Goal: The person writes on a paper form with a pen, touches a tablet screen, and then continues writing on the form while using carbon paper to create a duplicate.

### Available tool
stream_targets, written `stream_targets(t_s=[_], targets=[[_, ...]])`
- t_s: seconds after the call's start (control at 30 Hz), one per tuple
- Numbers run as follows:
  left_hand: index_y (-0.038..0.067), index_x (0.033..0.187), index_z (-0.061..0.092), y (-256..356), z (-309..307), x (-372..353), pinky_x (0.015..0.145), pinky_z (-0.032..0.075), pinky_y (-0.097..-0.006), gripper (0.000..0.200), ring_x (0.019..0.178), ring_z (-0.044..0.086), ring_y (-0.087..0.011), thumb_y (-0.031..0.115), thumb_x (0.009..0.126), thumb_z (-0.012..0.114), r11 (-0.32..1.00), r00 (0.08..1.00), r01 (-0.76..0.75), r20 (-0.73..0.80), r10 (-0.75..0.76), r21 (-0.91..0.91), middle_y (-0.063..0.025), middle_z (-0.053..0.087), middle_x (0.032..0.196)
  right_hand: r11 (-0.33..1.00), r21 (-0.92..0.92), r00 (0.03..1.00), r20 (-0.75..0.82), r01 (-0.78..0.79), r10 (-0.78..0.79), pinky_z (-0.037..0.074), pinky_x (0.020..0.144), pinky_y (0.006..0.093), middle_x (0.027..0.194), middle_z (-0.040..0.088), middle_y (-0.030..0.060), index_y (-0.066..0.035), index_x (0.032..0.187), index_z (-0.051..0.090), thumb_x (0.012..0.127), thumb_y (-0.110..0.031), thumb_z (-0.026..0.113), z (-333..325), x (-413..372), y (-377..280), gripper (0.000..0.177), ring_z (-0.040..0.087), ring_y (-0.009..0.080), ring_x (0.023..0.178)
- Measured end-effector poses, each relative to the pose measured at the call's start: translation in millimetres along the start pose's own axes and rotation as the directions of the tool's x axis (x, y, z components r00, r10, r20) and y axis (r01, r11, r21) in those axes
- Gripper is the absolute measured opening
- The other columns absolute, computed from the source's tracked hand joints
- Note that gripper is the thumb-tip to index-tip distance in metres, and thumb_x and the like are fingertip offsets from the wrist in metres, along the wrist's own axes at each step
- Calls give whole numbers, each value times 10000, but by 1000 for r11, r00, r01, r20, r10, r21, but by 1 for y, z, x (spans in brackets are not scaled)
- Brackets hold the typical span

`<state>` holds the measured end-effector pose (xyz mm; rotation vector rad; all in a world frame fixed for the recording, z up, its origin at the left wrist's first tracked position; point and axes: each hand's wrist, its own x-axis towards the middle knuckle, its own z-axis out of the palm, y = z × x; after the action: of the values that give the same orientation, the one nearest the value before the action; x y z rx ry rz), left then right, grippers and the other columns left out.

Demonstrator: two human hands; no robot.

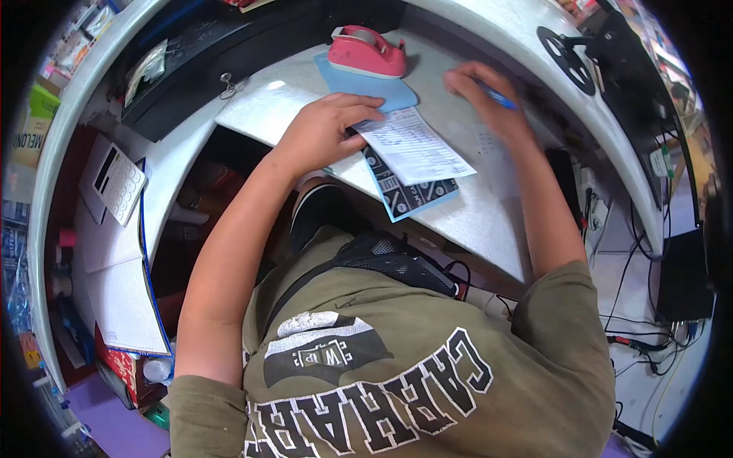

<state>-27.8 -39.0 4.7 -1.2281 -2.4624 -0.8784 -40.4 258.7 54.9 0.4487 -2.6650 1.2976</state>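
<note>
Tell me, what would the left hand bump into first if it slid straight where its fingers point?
The left hand has its fingertips on the white printed slip, so it would ride over that first. Beyond it, it would probably meet the right hand holding the blue pen, though depth is hard to judge.

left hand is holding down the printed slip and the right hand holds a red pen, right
Not quite: the head view shows the pen in the right hand is blue, not red. The left hand does hold down the printed slip.
</note>
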Motion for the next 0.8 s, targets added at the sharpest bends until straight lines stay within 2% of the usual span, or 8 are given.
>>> stream_targets(t_s=[0.07, 0.27, 0.4, 0.5, 0.6, 0.67, 0.77, 0.8], targets=[[127, 1153, 693, -1, 1, -1, 983, 517, -388, 371, 1183, 620, -273, 120, 783, 725, 999, 1000, -13, -5, 13, 30, -42, 663, 1299, 969, -142, 976, -52, 200, -209, 525, 896, 336, 1016, 707, 100, 1, 1096, 655, 858, -496, 763, 14, 28, 24, 562, 672, 208, 1005], [125, 1110, 684, 1, 1, -1, 959, 527, -379, 323, 1154, 625, -266, 102, 787, 694, 999, 999, 35, -11, -35, -21, -26, 671, 1274, 994, 2, 994, -16, 112, -112, 497, 882, 293, 1054, 668, 57, -54, 1086, 653, 766, -398, 872, 70, 92, 34, 518, 611, 146, 1001], [116, 1127, 682, -1, 2, 0, 925, 527, -400, 282, 1091, 645, -302, 138, 846, 687, 996, 996, 79, -30, -80, -45, -79, 692, 1195, 984, 32, 981, 71, 177, -179, 489, 798, 293, 955, 634, 40, -59, 1043, 646, 750, -345, 883, 69, 98, 25, 473, 582, 133, 886], [84, 1138, 674, -1, -1, 0, 882, 524, -416, 262, 1029, 655, -345, 192, 900, 667, 990, 992, 124, -28, -126, -66, -144, 702, 1108, 948, -22, 948, -12, 317, -318, 489, 817, 291, 956, 635, 43, -78, 1038, 648, 755, -349, 879, 61, 94, 33, 455, 586, 140, 895], [58, 1165, 648, 3, -4, 2, 865, 524, -431, 300, 989, 664, -375, 218, 912, 659, 940, 956, 292, 22, -293, -175, -174, 706, 1071, 956, -246, 957, -199, 162, -213, 489, 833, 291, 969, 645, 60, -81, 1064, 638, 751, -350, 881, 36, 73, 48, 480, 600, 163, 910], [48, 1228, 610, 8, -10, 7, 857, 522, -445, 370, 964, 669, -401, 236, 914, 660, 853, 882, 470, 95, -461, -226, -206, 704, 1048, 932, -358, 967, -211, 58, -142, 495, 848, 301, 1000, 661, 86, -77, 1088, 627, 754, -358, 879, 11, 49, 44, 504, 620, 190, 942], [57, 1322, 541, -3, 3, 10, 862, 522, -456, 480, 958, 673, -422, 255, 903, 666, 845, 867, 478, -28, -498, -240, -242, 699, 1047, 927, -374, 972, -208, 23, -108, 503, 875, 328, 1054, 677, 119, -67, 1126, 616, 764, -378, 869, -20, 27, 72, 541, 641, 223, 994], [88, 1463, 402, -5, 4, 11, 887, 519, -454, 666, 1003, 665, -439, 235, 878, 684, 858, 877, 456, -47, -479, -236, -277, 685, 1073, 935, -354, 974, -201, 30, -108, 505, 885, 339, 1074, 681, 128, -63, 1139, 613, 768, -387, 865, -21, 21, 70, 553, 647, 233, 1012]])
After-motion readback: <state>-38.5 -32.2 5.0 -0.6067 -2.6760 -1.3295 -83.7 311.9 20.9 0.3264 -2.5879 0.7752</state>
